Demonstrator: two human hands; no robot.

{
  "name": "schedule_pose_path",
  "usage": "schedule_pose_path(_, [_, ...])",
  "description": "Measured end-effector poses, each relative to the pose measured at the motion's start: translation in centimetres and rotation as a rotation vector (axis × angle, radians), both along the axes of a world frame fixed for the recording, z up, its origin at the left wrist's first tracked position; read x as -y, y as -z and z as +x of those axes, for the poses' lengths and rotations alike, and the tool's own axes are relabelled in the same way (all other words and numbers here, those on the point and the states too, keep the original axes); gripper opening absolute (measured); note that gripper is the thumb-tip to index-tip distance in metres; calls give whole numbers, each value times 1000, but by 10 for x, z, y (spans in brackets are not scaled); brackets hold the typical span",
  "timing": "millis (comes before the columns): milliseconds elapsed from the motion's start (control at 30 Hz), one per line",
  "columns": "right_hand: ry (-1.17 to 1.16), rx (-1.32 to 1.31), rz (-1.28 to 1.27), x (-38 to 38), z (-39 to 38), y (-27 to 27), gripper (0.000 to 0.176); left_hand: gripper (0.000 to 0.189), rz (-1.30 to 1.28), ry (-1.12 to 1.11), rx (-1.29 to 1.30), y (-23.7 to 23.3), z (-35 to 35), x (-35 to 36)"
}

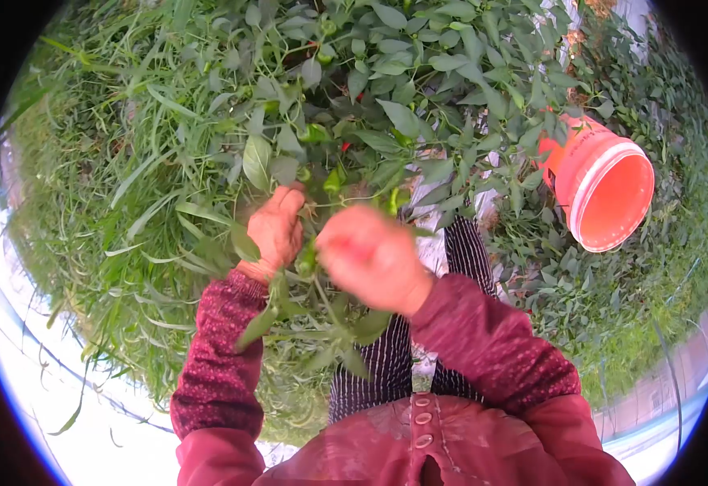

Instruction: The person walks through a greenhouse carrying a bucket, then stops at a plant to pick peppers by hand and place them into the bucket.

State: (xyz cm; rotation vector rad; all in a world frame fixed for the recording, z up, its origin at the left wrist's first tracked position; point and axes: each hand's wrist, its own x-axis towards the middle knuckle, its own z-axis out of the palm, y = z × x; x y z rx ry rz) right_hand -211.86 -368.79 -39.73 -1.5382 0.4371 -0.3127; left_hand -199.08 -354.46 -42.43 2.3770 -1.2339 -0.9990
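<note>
My left hand [273, 231] is closed among the leaves, its fingers curled against a stem of the pepper plant [398, 113]. Just to its right is my right hand [374, 255], smeared by motion and curled in. A red patch shows in its grip, too blurred to name. Green peppers [334, 180] hang above and between the hands, and a small red pepper [346, 147] shows deeper in the foliage. Below the hands, a leafy branch [334, 316] hangs in front of my striped trousers [378, 364].
An orange-red bucket [573, 178] with a pale rim lies tilted among the plants at right, its mouth facing me. Long grass [151, 162] crowds the left side. Pale ground sheeting [431, 219] shows between the plants near my legs.
</note>
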Motion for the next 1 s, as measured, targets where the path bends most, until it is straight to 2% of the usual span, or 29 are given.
schedule_pose_path(33, [169, -179, 375, 13, 0, 4, 7, 18, -49, -1, 35, 2, 0, -4])
schedule_pose_path(67, [334, -356, 746, 29, 1, 12, 7, 18, -44, -4, 37, 2, -1, -8])
schedule_pose_path(167, [267, -397, 733, 63, 13, 52, 10, 14, -102, -62, -9, 2, -2, -11])
schedule_pose_path(233, [-52, -532, 430, 58, 22, 79, 14, 16, -142, -73, -50, 2, -2, -10])
schedule_pose_path(267, [-190, -543, 440, 51, 22, 100, 18, 17, -182, -87, -85, 3, -2, -10])
schedule_pose_path(333, [-413, -831, 657, 47, 30, 99, 22, 18, -182, -85, -72, 2, -4, -10])
schedule_pose_path(400, [-467, -749, 827, 30, 17, 115, 28, 18, -182, -79, -56, 0, -5, -11])
schedule_pose_path(433, [-456, -732, 900, 28, 12, 115, 37, 17, -215, -149, -43, 0, -8, -11])
schedule_pose_path(467, [-454, -731, 902, 23, 5, 114, 37, 17, -249, -220, -30, 2, -10, -11])
schedule_pose_path(533, [-264, -631, 1212, 20, -3, 100, 42, 17, -261, -231, -1, 5, -11, -10])
schedule_pose_path(600, [-341, -628, 1187, 16, -3, 100, 48, 22, -265, -190, -13, 6, -15, -9])
schedule_pose_path(667, [-169, -603, 1259, 12, 1, 96, 52, 27, -211, -121, -11, 4, -14, -10])
schedule_pose_path(733, [-231, -562, 1266, 7, 2, 107, 54, 33, -119, -170, -140, 6, -16, -14])
schedule_pose_path(867, [-194, -607, 1321, -9, 2, 107, 44, 35, -153, -203, -154, 8, -20, -13])
schedule_pose_path(933, [4, -632, 1240, -17, -1, 100, 36, 33, -140, -167, -116, 7, -21, -14])
schedule_pose_path(967, [127, -794, 1219, -22, -3, 95, 28, 31, -129, -130, -82, 7, -22, -14])
schedule_pose_path(1000, [133, -796, 1221, -23, -5, 87, 28, 31, -129, -126, -87, 6, -22, -13])
